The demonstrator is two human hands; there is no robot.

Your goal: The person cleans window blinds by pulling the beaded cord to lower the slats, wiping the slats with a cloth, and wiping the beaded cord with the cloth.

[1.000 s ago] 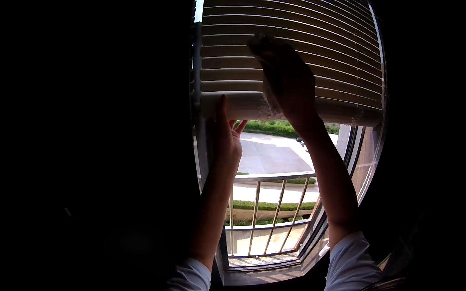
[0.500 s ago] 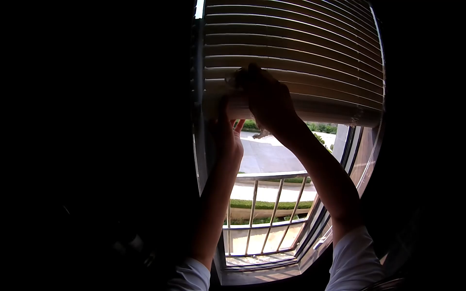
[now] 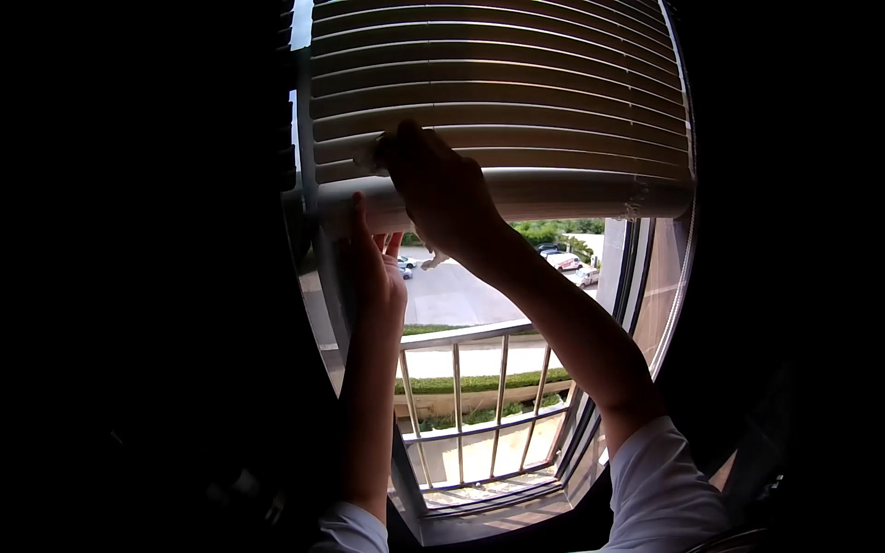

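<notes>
A venetian blind (image 3: 516,111) hangs partly lowered over a window, its lower slats gathered in a thick stack (image 3: 572,192). My left hand (image 3: 376,267) grips the stack's lower edge near its left end, thumb in front and fingers behind. Higher up, my right hand (image 3: 444,189) is closed on a crumpled cloth (image 3: 371,157) against the slats just above the stack. A pale loose end of what looks like the same cloth dangles below my right wrist. Shadow hides most of the right fingers.
Below the blind, the window frame (image 3: 636,267) surrounds a metal railing (image 3: 461,339). A beaded cord (image 3: 680,286) hangs at the right. Outside are a paved area, hedges and parked cars (image 3: 564,263). Both sides of the room are too dark to make out.
The view has turned, so the window and both arms sit further left and parked cars show outside. Both hands keep their holds, with the right still at the slats above the stack.
</notes>
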